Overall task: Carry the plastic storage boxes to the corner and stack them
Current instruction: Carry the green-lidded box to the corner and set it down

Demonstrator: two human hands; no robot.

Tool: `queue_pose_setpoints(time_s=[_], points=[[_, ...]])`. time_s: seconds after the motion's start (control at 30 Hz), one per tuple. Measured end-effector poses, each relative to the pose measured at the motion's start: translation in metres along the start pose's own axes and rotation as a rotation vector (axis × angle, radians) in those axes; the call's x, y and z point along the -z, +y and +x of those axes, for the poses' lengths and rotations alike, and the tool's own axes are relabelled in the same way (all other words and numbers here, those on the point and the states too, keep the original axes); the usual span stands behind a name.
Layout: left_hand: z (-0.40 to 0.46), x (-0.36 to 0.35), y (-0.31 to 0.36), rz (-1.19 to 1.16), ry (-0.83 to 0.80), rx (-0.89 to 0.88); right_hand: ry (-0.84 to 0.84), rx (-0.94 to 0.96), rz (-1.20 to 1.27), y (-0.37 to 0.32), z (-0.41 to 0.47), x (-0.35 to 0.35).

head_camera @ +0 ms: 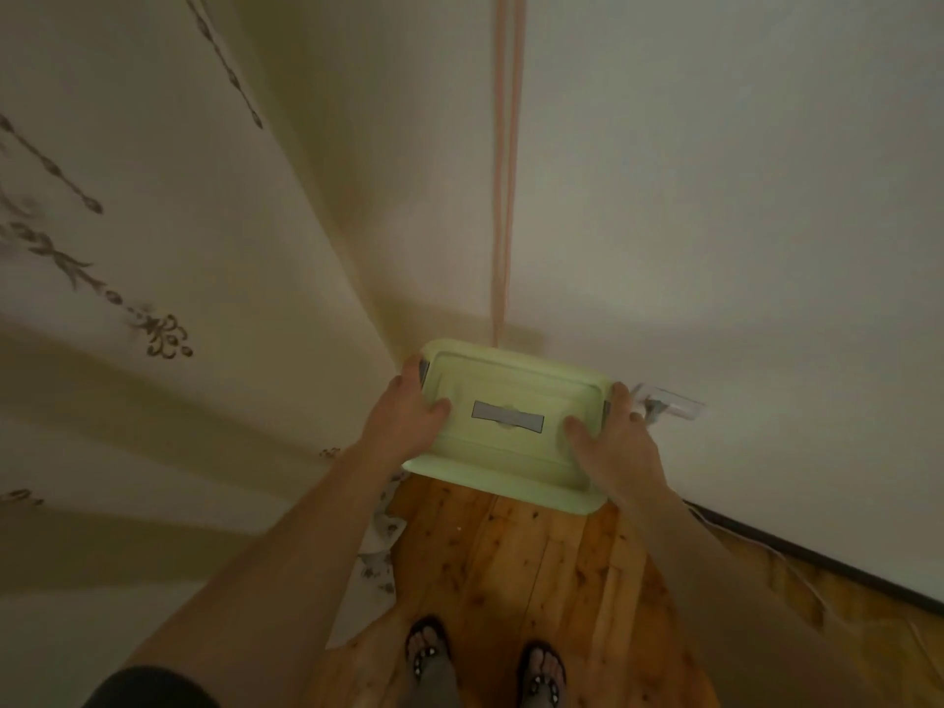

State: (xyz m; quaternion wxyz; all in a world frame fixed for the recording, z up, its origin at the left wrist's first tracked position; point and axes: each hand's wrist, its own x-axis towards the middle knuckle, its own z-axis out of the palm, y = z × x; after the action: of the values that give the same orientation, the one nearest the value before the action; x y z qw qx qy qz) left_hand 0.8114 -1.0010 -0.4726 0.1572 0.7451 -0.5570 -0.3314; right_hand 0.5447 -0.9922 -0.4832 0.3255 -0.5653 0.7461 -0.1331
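A plastic storage box with a pale green lid (511,436) and a grey handle in the lid's middle is in the room's corner, where a curtain meets a white wall. My left hand (408,416) grips its left end, thumb lying on the lid. My right hand (610,444) grips its right end the same way. The box's body is hidden under the lid. Whether it rests on the floor or on another box cannot be made out.
A cream curtain with dark flower prints (153,324) hangs at the left, its hem on the wooden floor (521,569). A white wall (715,222) with a dark skirting board runs at the right. A clear plastic piece (674,401) lies behind the box. My sandalled feet (485,666) stand below.
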Motion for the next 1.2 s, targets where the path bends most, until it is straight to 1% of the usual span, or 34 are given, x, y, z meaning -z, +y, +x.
queue_pose_setpoints(time_s=[0.1,0.37,0.67,0.93,1.07,1.2], points=[[0.024,-0.017,-0.025,-0.017,-0.044,-0.005,0.007,-0.057,-0.032,0.007,0.013,-0.03],[0.069,-0.072,-0.087,0.002,-0.1,-0.015,-0.001,-0.121,-0.044,0.042,0.043,-0.102],[0.122,-0.172,-0.167,0.01,-0.147,0.007,-0.036,-0.168,-0.042,0.116,0.096,-0.205],[0.178,-0.27,-0.245,0.0,-0.172,0.033,-0.044,-0.151,-0.085,0.192,0.154,-0.305],[0.21,-0.314,-0.285,-0.002,-0.186,0.024,-0.055,-0.151,-0.047,0.224,0.183,-0.36],[0.236,-0.353,-0.323,0.045,-0.218,0.042,-0.056,-0.141,-0.046,0.253,0.206,-0.408]])
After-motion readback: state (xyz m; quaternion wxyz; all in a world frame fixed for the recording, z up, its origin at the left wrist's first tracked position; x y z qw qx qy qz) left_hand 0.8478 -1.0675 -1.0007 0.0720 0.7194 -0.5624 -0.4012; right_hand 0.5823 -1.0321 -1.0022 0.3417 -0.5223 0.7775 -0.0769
